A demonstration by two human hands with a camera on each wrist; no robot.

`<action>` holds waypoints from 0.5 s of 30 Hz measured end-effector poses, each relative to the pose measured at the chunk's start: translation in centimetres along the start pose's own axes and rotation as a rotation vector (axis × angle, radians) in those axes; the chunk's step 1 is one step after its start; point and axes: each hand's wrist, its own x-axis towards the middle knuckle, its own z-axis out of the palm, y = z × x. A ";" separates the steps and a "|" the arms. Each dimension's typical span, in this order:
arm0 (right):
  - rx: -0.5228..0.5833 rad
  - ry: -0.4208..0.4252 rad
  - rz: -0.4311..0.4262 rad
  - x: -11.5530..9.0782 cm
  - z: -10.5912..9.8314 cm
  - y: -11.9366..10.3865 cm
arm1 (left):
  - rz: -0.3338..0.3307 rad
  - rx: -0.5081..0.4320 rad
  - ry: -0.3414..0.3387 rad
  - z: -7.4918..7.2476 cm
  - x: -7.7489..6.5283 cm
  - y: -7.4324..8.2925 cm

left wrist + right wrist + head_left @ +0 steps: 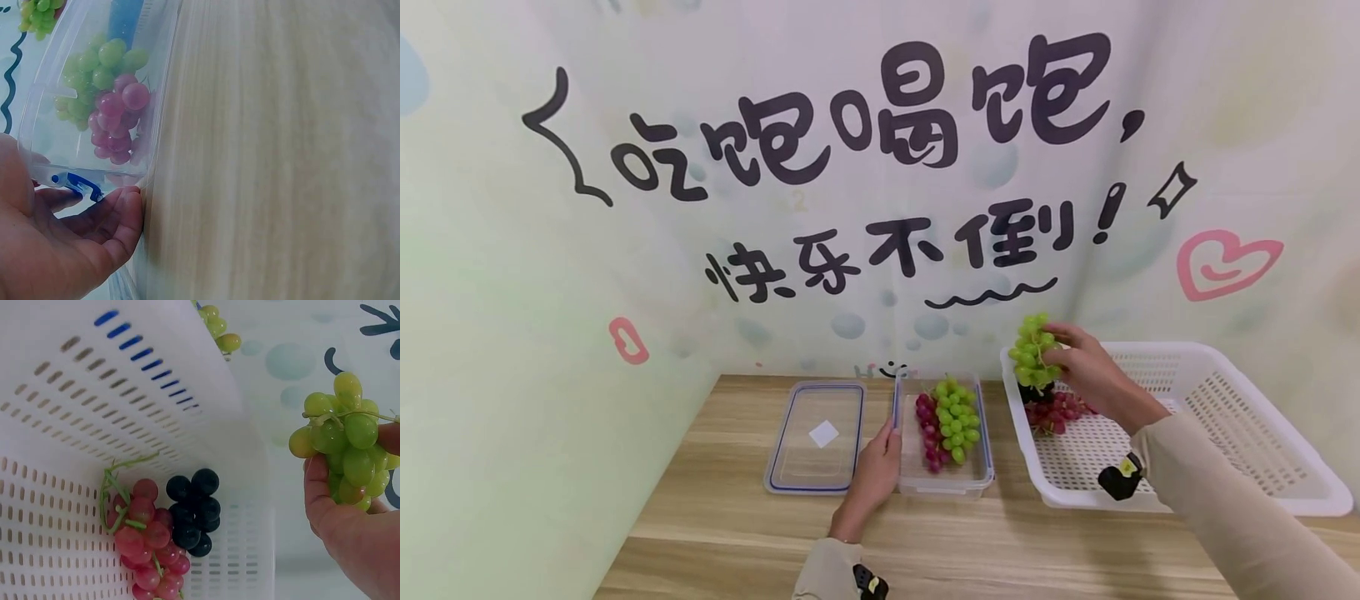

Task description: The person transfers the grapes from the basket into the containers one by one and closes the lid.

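A bunch of green grapes (1034,350) is held up in my right hand (1086,367), over the left rim of the white basket (1292,446). In the right wrist view, thumb and fingers grip those green grapes (344,447) by the side. My left hand (876,467) holds the left wall of a clear plastic food container (943,485), and the left wrist view shows its fingers (128,212) curled by a blue-edged latch (78,184). Inside the container lie purple-red grapes (929,433) on the left and another green bunch (958,421) on the right.
The blue-edged clear lid (782,475) lies flat on the wooden table (700,517), left of the container. Red grapes (147,537) and black grapes (195,512) sit in one end of the basket. A printed wall sheet (820,333) rises directly behind.
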 end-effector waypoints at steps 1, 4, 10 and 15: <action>0.003 -0.003 -0.003 0.0 0.2 -0.1 | 0.004 0.004 0.003 0.0 0.0 0.0; -0.002 -0.015 -0.016 0.0 0.7 -0.3 | 0.002 0.014 0.004 0.0 0.0 0.0; 0.025 -0.047 -0.045 0.1 1.7 -0.5 | 0.004 0.015 0.012 0.1 0.1 -0.1; 0.035 -0.071 -0.056 0.2 2.4 -0.6 | 0.020 0.011 0.018 0.1 0.0 -0.1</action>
